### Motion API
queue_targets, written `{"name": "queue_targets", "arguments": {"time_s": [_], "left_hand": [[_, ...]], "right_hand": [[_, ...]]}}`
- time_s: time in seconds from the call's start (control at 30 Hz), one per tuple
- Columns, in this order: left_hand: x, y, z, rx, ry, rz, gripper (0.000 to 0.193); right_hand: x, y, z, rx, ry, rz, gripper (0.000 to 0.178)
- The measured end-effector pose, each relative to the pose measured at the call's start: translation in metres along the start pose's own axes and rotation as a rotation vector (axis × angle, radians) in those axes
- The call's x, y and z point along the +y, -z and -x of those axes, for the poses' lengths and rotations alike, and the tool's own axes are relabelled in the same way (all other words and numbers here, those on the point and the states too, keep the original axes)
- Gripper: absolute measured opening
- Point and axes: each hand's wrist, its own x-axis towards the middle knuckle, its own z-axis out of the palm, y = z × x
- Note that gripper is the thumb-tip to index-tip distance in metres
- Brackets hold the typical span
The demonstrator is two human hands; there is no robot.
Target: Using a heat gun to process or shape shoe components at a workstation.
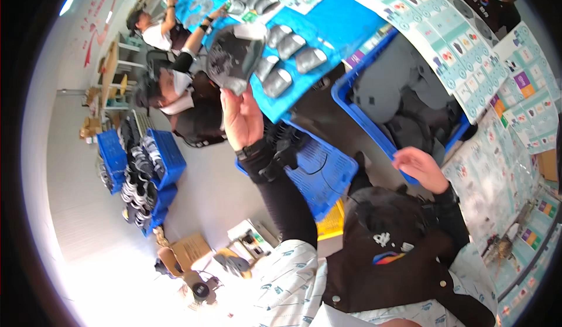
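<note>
Fingers of left hand (pixel 241 119) pinching grey shoe upper (pixel 233 57); right hand (pixel 420 168) spread at blue crate (pixel 357 113) holding grey pieces.

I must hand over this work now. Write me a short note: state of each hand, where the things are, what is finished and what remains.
Left hand: raised, holding a dark grey moulded shoe-upper piece by its lower edge, over the blue table.
Right hand: open, holding nothing, resting at the rim of the blue plastic crate filled with grey pieces.
Done: a row of grey pieces already lies on the table.
Left: the held piece is not yet set down; the crate is far from empty.
</note>
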Motion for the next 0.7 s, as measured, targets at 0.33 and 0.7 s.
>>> {"name": "queue_targets", "arguments": {"time_s": [0.33, 0.7], "left_hand": [[-0.079, -0.099, 0.129, -0.048, -0.123, 0.191, 0.034], [-0.192, -0.159, 0.259, 0.132, -0.310, -0.322, 0.009]], "right_hand": [[-0.050, -0.095, 0.042, -0.209, 0.164, 0.588, 0.042], [-0.010, -0.045, 0.170, 0.168, 0.485, 0.372, 0.046]]}}
